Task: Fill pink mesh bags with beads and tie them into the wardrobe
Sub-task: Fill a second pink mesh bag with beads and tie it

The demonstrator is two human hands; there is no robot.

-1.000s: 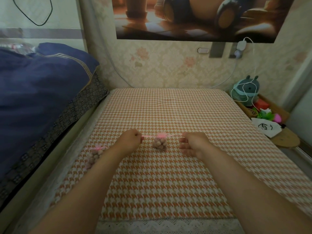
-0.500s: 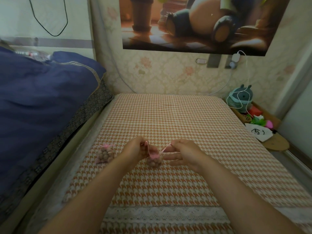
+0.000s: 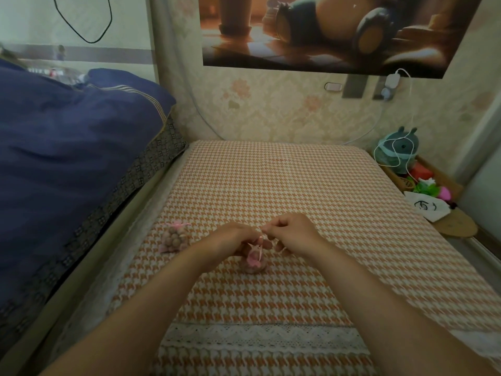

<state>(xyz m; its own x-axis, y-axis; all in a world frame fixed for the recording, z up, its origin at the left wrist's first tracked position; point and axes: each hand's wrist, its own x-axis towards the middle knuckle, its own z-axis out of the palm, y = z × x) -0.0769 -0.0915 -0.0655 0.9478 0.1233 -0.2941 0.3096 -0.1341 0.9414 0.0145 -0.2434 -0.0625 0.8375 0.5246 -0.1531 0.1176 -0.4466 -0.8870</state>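
Pink mesh bag (image 3: 254, 261), full of beads, sits on the houndstooth cover (image 3: 298, 180) midway between its left and right edges, nearer the lace-trimmed near edge (image 3: 257, 336); a second filled bag (image 3: 173, 238) lies close to the left edge, apart from both hands; a blue quilt (image 3: 67, 147) is heaped beyond that edge, and a plush toy (image 3: 401, 146) draped with a white cable (image 3: 390, 158) stands past the far right corner; both forearms cross the near edge and cover part of the cloth. Left hand (image 3: 234, 240) curls its fingers round the drawstring (image 3: 260, 241) at the bag's neck, partly hiding the top; right hand (image 3: 294, 232) pinches the string just above, knuckles up, the two hands almost touching. A second ago they were apart with the string pulled taut between them; it now hangs slack in short loops.
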